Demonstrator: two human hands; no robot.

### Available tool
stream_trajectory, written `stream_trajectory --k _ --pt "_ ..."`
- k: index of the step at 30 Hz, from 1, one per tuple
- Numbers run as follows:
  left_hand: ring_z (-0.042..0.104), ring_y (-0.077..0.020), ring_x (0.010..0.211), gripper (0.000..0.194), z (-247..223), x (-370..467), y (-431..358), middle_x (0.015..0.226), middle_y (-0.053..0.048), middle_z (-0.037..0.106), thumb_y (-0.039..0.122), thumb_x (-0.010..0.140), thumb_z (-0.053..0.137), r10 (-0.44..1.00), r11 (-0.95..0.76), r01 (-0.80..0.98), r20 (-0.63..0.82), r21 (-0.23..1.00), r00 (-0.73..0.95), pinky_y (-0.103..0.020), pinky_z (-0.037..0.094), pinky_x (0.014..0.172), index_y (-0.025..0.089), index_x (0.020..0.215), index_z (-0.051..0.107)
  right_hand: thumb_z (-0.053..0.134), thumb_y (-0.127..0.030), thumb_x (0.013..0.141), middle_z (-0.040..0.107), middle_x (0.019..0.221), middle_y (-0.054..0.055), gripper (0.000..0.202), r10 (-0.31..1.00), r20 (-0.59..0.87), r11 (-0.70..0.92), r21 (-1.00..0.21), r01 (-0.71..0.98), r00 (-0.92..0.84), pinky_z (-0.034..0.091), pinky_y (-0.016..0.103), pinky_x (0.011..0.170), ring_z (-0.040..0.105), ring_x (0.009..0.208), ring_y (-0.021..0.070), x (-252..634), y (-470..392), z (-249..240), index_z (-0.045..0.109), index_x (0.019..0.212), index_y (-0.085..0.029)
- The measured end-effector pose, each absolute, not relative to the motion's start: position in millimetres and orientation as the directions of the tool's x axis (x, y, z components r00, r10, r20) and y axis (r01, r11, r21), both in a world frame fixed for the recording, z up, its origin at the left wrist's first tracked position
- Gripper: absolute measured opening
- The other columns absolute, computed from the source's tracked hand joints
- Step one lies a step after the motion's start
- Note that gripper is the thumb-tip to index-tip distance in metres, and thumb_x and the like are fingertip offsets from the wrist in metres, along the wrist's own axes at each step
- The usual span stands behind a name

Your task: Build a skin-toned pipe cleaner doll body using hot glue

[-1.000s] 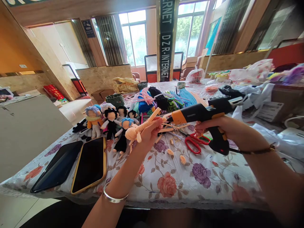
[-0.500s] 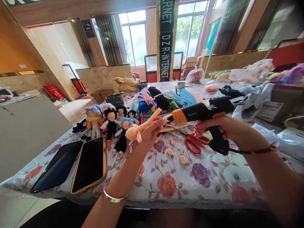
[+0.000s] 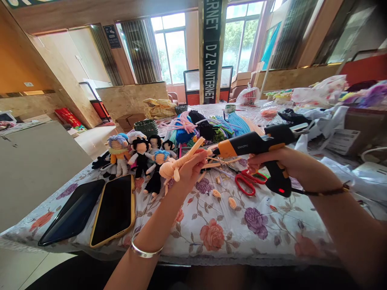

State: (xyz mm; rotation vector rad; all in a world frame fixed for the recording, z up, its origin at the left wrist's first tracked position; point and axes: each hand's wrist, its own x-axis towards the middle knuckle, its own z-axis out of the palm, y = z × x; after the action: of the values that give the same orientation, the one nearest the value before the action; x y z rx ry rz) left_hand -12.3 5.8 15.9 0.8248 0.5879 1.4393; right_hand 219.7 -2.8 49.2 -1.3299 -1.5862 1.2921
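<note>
My left hand [image 3: 193, 166] is closed around a peach-coloured doll body [image 3: 169, 170], its round head to the left and its limbs toward the right. In my right hand [image 3: 279, 159] is a black and orange hot glue gun [image 3: 238, 146], its nozzle at the doll's end by my left fingertips. Whether the nozzle touches it I cannot tell. A red light shows on the base of the glue gun's handle. Under it on the table lie red-handled scissors [image 3: 245, 183] and small peach pieces [image 3: 232, 202].
Several finished yarn dolls [image 3: 141, 155] are grouped at the left. Two phones, one dark blue [image 3: 72, 211] and one in a yellow case [image 3: 114, 211], lie before them. Bundles of coloured fuzzy stems [image 3: 205, 125] and a dark woven basket [image 3: 146, 127] are behind. White plastic bags [image 3: 326, 92] sit right.
The red light on the glue gun's handle now glows brightly. The glue gun has tilted very slightly; both hands otherwise stay in place.
</note>
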Motion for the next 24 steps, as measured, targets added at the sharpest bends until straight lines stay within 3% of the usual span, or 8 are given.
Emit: stream_trajectory --k 3,24 --pt "0.049 -0.0029 0.053 0.014 16.2 -11.7 4.8 0.061 0.002 0.061 0.015 0.054 0.075 0.988 -0.055 -0.611 0.131 0.789 0.08 -0.018 0.039 0.055 0.014 0.064 0.065 0.076 -0.034 0.057 0.066 0.062 0.0 0.019 0.944 -0.118 -0.048 -0.973 0.228 -0.307 0.048 0.023 0.067 0.061 0.064 0.0127 219.8 -1.6 49.4 0.067 0.057 -0.018" --pt "0.049 -0.0038 0.053 0.017 16.9 -11.9 3.0 0.061 0.001 0.059 0.016 0.053 0.078 0.991 -0.057 -0.616 0.118 0.785 0.059 -0.018 0.04 0.054 0.013 0.064 0.065 0.075 -0.032 0.058 0.064 0.062 0.0 0.019 0.957 -0.098 -0.036 -0.974 0.224 -0.272 0.045 0.026 0.066 0.059 0.064 0.0136 218.7 -5.0 52.1 0.065 0.057 -0.017"
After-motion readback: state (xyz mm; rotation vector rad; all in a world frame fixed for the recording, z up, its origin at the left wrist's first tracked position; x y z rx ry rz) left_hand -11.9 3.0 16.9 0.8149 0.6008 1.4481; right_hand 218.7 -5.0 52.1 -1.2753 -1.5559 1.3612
